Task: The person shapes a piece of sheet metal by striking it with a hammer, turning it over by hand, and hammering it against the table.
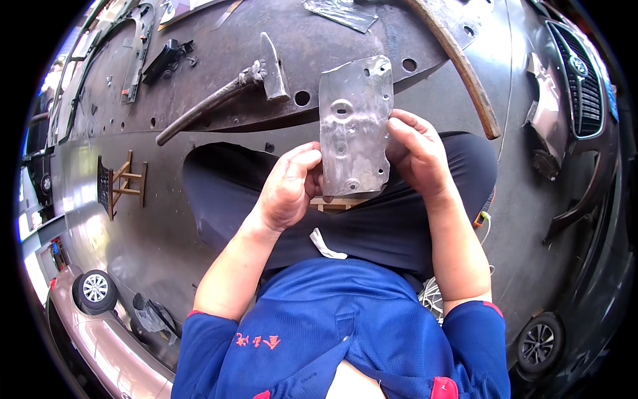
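Note:
Between my hands, above my lap, is a flat grey sheet-metal plate (355, 143) with several holes and a few raised round dimples. It stands with its long side pointing away from me. My left hand (292, 183) grips the lower left edge, fingers partly behind the plate. On the right edge, my right hand (417, 149) pinches it with thumb and fingers. Beyond the plate, a hammer (274, 73) with a wedge-shaped head and metal handle lies on the dark steel workbench (219, 60). A wooden handle (458, 60) reaches over the bench's right edge.
A black plastic part (163, 61) and a clear plastic bag (342, 13) lie on the bench. A small wooden stool (126, 179) stands on the left floor. Car bodies are at both sides, with a detached bumper piece (550, 113) and a wheel (539, 342) on the right.

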Tool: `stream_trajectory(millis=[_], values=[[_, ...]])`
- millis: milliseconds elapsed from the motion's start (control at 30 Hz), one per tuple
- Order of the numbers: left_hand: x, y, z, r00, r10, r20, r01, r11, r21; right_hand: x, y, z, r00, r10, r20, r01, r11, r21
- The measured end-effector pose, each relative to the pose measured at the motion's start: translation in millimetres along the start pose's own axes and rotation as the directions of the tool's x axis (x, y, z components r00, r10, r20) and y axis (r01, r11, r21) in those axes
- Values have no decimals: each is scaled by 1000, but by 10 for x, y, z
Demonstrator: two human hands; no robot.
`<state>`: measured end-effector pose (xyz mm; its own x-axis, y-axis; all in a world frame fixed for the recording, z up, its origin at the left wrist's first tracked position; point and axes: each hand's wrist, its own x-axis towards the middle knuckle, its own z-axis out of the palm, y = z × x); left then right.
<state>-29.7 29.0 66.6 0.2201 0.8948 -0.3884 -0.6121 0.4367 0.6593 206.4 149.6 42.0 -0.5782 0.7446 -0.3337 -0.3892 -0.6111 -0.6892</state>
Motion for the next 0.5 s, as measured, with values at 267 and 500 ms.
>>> stream_trajectory(millis=[267,500], values=[[3,-59,137,985,-8,-172,32,990,135,12,12,2,1000,-21,12,22,999,-47],[-1,-5,174,988,10,-151,25,974,227,-91,-79,108,989,-137,50,145,968,-204]])
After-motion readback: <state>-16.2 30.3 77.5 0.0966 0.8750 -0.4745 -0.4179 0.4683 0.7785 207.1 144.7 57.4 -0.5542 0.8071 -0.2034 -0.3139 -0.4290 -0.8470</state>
